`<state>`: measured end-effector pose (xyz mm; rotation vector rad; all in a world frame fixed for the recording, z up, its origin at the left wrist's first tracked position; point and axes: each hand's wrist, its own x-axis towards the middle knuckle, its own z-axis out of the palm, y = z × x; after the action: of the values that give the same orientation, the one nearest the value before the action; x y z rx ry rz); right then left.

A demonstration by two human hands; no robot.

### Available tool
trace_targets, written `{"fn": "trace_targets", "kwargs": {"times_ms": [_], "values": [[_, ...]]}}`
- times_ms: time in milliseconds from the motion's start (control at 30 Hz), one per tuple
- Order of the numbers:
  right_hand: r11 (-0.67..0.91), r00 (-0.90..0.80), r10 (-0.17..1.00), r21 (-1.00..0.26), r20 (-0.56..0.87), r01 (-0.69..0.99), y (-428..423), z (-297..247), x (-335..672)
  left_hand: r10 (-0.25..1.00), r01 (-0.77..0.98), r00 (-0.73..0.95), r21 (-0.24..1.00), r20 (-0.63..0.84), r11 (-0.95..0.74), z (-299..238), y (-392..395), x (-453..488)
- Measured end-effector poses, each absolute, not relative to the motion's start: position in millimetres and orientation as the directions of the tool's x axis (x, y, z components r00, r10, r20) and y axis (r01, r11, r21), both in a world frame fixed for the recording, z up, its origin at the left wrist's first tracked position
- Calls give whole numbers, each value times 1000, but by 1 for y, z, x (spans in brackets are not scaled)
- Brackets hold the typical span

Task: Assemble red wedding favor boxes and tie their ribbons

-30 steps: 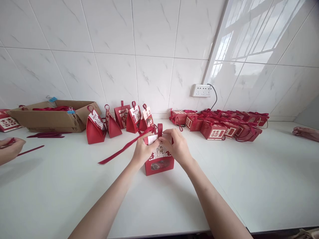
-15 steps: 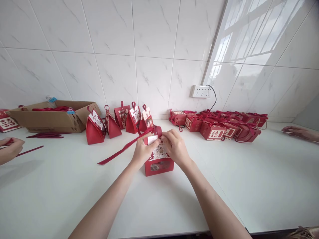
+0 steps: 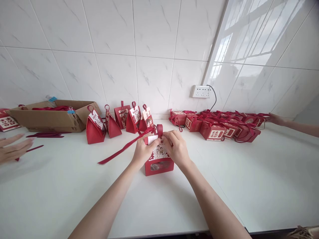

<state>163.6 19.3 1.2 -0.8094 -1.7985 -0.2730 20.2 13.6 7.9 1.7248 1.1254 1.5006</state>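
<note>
A red gift box (image 3: 159, 167) with an oval window and a printed white panel stands upright on the table in front of me. My left hand (image 3: 146, 147) pinches the box's top from the left, beside a folded white flap (image 3: 151, 139). From the other side my right hand (image 3: 176, 146) grips the same top edge, its fingers closed near a ribbon loop (image 3: 159, 128). A long dark red ribbon (image 3: 119, 151) trails from the top to the left and lies on the table. The fingertips partly hide the ribbon at the top.
Several finished-looking tent-shaped boxes (image 3: 96, 127) stand behind on the left, near a cardboard carton (image 3: 54, 118) holding red ribbons. A cluster of red boxes (image 3: 213, 131) sits at the back right. Other people's hands show at the left (image 3: 15, 147) and right (image 3: 276, 119).
My hands have barely shifted on the box top. The other person's hand at left has opened its fingers; the one at right has reached back to the red box cluster.
</note>
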Motion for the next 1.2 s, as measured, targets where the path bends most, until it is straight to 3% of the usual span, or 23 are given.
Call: {"fn": "trace_targets", "kwargs": {"times_ms": [1200], "values": [[779,-216,485,-307,847,546,19,5,163,886,165,-30,877,462,-452,5,12,21]]}}
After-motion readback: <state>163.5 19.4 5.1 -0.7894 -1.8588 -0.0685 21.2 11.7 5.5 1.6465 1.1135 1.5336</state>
